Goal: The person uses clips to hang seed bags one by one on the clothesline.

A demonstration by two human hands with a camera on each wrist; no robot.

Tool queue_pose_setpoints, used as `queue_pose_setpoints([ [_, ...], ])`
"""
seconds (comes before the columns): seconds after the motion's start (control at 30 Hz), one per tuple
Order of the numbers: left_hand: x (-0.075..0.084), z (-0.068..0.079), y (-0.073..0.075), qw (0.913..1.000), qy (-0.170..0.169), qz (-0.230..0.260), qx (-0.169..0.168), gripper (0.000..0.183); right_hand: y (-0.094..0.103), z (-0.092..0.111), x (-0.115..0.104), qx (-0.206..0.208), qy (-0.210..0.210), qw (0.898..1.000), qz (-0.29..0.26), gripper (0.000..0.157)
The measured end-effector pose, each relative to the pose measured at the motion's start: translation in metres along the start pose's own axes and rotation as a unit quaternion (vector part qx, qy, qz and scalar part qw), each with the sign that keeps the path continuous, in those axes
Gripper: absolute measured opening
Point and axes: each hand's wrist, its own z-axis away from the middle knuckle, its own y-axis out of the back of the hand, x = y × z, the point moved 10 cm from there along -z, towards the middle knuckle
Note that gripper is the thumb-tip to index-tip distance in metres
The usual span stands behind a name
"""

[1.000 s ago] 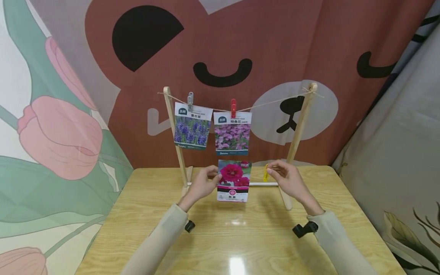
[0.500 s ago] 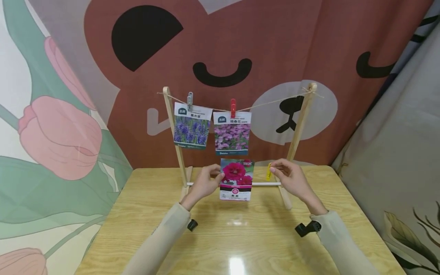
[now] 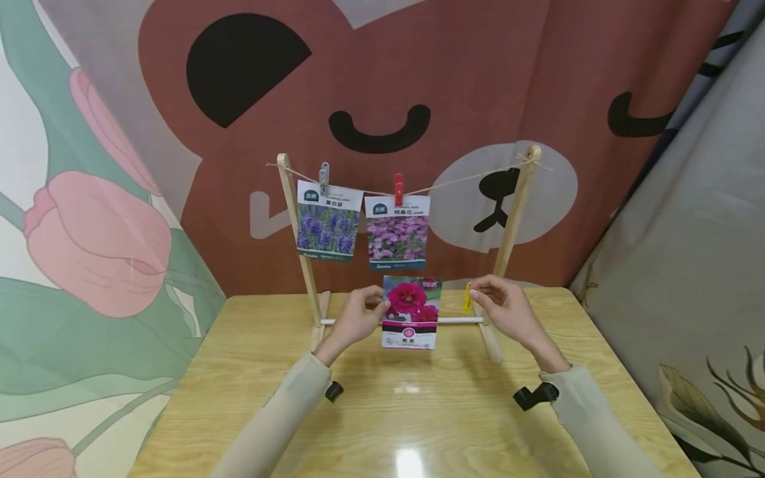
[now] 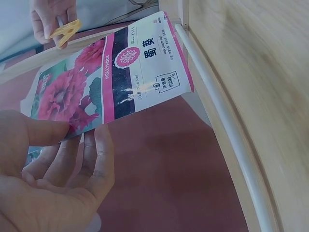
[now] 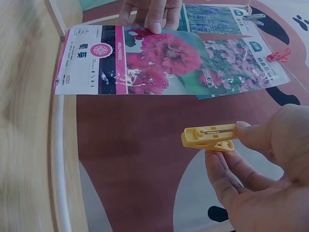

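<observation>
My left hand (image 3: 361,315) pinches the left edge of a hollyhock seed packet (image 3: 411,312) between thumb and fingers. The packet, with deep-pink flowers over a white lower panel, is held upright in front of the rack's lower rod. To its right, my right hand (image 3: 508,312) pinches a yellow clothespin (image 5: 207,137) by its handle ends, thumb on one side and fingertips on the other. Above hang two more packets on a string (image 3: 466,179): a lavender-coloured one (image 3: 327,222) under a grey clothespin (image 3: 324,178) and a pink-flowered one (image 3: 397,232) under a red clothespin (image 3: 399,189).
The string runs between two wooden posts, the left post (image 3: 305,265) and the right post (image 3: 512,226). A white rod (image 3: 460,320) joins them low down. The rack stands near the back of a wood-grain table (image 3: 370,411), before a printed curtain (image 3: 269,133).
The held packet has shifted slightly right and up with my left hand. My right hand has moved a little to the right with the yellow clothespin. The head view has shifted slightly.
</observation>
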Motion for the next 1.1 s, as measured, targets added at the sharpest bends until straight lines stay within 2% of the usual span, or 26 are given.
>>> queue_pose_setpoints([
  [0.4,0.01,-0.006,-0.004,0.9994,-0.029,-0.004,0.018,0.013,0.011,-0.002,-0.005,0.018,0.025,1.0,0.003,0.014],
  [0.57,0.015,-0.007,-0.006,0.9992,-0.035,0.0,0.018,0.017,0.019,-0.003,-0.01,0.028,0.041,0.999,-0.008,0.012],
  [0.77,0.024,-0.009,-0.008,0.999,-0.043,0.006,0.009,0.022,0.025,-0.005,-0.015,0.034,0.038,0.999,0.001,0.012],
  [1.1,0.032,-0.013,-0.011,0.9987,-0.049,0.007,0.014,0.023,0.036,-0.009,-0.016,0.044,0.033,0.998,0.021,0.013],
])
